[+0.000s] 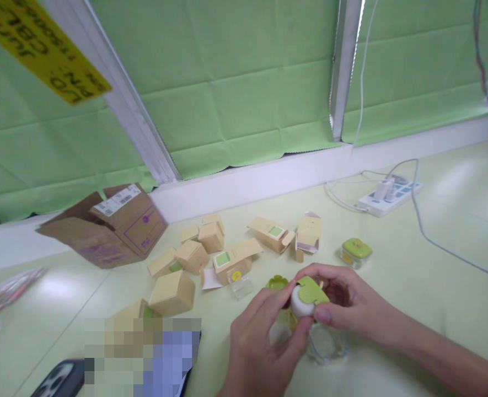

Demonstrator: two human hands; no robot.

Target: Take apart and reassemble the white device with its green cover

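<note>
My left hand (260, 336) pinches the white side of a small rounded piece (304, 302) with a green ribbed part on it. My right hand (351, 303) closes its thumb and fingers on the green part from the other side. Just below my hands stands a clear square container (328, 347), partly covered by them. Behind my left fingers lies a green flower-shaped piece (277, 282). Something yellowish shows beneath the fingers, mostly hidden. To the right is a clear container with a green lid (357, 248).
Several small tan boxes (173, 292) are spread over the pale table, some with flaps up. A clear plastic piece (240, 285) rests by one. An opened cardboard carton (123, 231) stands back left. A power strip (380, 198) with cables lies back right. A phone (59, 379) is front left.
</note>
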